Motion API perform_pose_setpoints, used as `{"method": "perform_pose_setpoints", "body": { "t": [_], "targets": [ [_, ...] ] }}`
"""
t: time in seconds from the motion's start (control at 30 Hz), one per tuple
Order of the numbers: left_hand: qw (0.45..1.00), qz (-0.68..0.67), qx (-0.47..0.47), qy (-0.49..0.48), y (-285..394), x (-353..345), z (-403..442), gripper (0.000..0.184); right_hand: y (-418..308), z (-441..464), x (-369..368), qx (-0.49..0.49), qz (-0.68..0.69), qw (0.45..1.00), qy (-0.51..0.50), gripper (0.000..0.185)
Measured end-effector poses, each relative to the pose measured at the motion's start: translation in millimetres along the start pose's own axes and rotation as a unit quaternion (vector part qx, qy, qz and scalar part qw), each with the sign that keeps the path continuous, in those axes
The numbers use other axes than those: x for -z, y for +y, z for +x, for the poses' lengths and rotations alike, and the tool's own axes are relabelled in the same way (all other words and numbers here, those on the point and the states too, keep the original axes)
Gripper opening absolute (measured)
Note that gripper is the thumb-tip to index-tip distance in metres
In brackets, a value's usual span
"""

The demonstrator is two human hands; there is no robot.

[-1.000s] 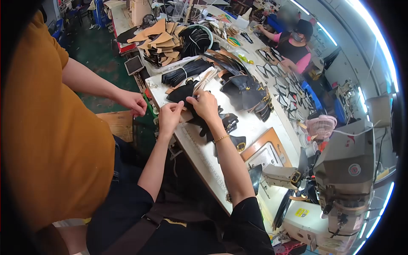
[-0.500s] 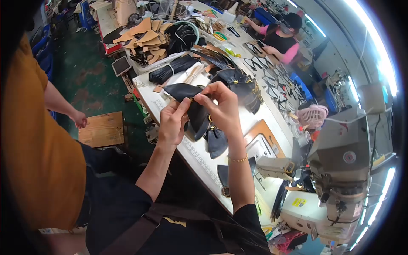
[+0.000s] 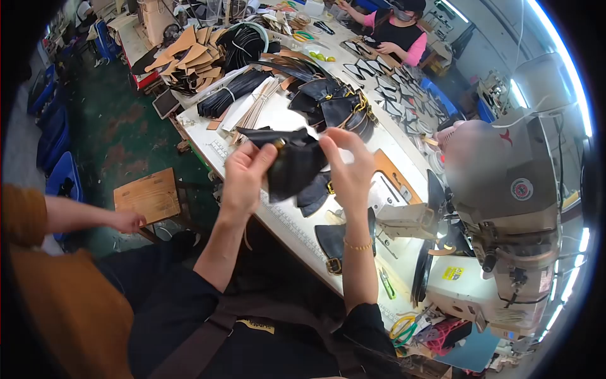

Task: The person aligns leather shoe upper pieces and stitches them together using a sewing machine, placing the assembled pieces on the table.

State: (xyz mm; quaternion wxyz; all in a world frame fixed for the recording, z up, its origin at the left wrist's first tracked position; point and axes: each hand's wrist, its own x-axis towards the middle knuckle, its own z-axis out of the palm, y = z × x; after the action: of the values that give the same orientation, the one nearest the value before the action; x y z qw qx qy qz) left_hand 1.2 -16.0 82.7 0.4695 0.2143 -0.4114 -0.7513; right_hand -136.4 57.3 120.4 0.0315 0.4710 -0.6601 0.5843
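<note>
Above the white table, both hands hold a black leather piece [image 3: 295, 169] with a small gold-coloured metal fitting. My left hand [image 3: 246, 170] grips its left side, thumb on the front beside the fitting. The fingers of my right hand [image 3: 350, 164] pinch its upper right edge. The piece is folded at the top and slightly blurred. Partly hidden under it, another black leather piece [image 3: 314, 197] lies on the table. Nearer my right forearm rests a black piece with a brass buckle [image 3: 334, 265]. Behind the hands is a pile of black buckled pieces [image 3: 344, 107].
A sewing machine [image 3: 505, 189] stands at the right. Tan leather pieces [image 3: 199, 54] and bundled black strips [image 3: 233, 91] lie at the back left. A green-handled tool [image 3: 387, 284] is near my right elbow. A wooden stool [image 3: 148, 192] and a brown-sleeved person [image 3: 69, 290] are at left; a co-worker [image 3: 398, 31] sits opposite.
The leather piece has been turned and its top folded over; my right hand has moved right to its edge. The view has shifted, and the neighbouring person's arm has swung forward.
</note>
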Motion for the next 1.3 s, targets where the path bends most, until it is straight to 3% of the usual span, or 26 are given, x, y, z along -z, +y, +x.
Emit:
{"method": "perform_pose_setpoints", "body": {
  "t": [0.17, 0.37, 0.4, 0.5, 0.57, 0.6, 0.63, 0.7, 0.73, 0.77, 0.83, 1.0, 1.3],
  "targets": [
    [0.988, -0.015, -0.151, 0.030, 43, 25, 52, 0.009, -21, -47, 55, -0.012, -0.069, 0.998, -0.001, 0.009],
    [0.990, 0.050, -0.128, 0.043, 15, 39, 93, 0.010, -15, -125, 111, -0.125, -0.098, 0.984, 0.082, 0.004],
    [0.972, 0.154, -0.157, 0.076, 7, 36, 87, 0.013, -14, -135, 120, -0.133, -0.108, 0.981, 0.095, 0.004],
    [0.853, 0.431, -0.261, 0.139, -23, 29, 58, 0.023, -9, -162, 145, -0.181, -0.113, 0.970, 0.119, 0.004],
    [0.709, 0.584, -0.348, 0.188, -35, 21, 46, 0.030, -6, -170, 159, -0.210, -0.104, 0.955, 0.184, 0.004],
    [0.832, 0.486, -0.234, 0.130, -30, -17, 21, 0.030, -4, -172, 165, -0.232, -0.079, 0.945, 0.216, 0.005],
    [0.901, 0.413, -0.134, 0.005, -28, -46, 5, 0.027, 0, -173, 170, -0.250, -0.051, 0.936, 0.242, 0.005],
    [0.955, 0.166, 0.105, -0.222, -40, -87, -16, 0.021, 4, -168, 180, -0.229, -0.039, 0.935, 0.266, 0.008],
    [0.932, 0.096, 0.174, -0.302, -59, -99, -16, 0.022, 6, -161, 183, -0.191, -0.055, 0.943, 0.266, 0.010],
    [0.919, 0.075, 0.174, -0.345, -63, -123, -24, 0.023, 5, -151, 185, -0.190, -0.056, 0.942, 0.272, 0.010],
    [0.897, 0.055, 0.200, -0.391, -74, -166, -37, 0.030, -2, -128, 188, -0.001, -0.264, 0.926, 0.272, 0.018],
    [0.878, 0.153, 0.214, -0.401, -80, -198, -44, 0.028, 9, -104, 204, 0.091, -0.390, 0.895, 0.195, 0.021],
    [0.862, 0.081, 0.293, -0.405, -78, -206, -37, 0.010, 35, -107, 207, 0.101, -0.338, 0.920, 0.170, 0.025]
  ]
}}
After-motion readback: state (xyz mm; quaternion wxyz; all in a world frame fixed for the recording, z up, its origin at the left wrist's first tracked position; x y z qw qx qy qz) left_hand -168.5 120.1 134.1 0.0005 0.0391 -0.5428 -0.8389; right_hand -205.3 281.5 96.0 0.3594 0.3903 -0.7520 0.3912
